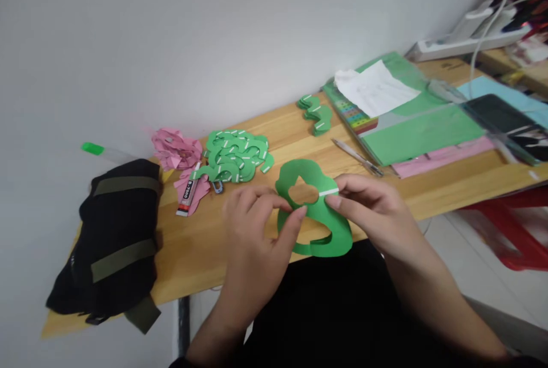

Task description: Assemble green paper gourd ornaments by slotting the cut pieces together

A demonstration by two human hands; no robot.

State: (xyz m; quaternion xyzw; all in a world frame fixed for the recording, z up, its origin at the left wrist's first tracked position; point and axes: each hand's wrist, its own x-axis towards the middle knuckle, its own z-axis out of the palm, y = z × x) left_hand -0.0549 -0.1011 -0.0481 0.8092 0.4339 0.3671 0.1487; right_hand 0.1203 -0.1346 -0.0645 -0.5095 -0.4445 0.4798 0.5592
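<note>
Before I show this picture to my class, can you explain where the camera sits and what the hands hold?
There is no machine here: a person works with two bare hands, and the one camera sits on their head, looking forward and down. The left hand and right hand both pinch a green paper cut-out with a flower-shaped hole, the right grip at a white strip on it. On the long wooden table lie a pile of curved green paper pieces, crumpled pink paper scraps, a small glue tube, a black fabric bag and a silver pen.
</note>
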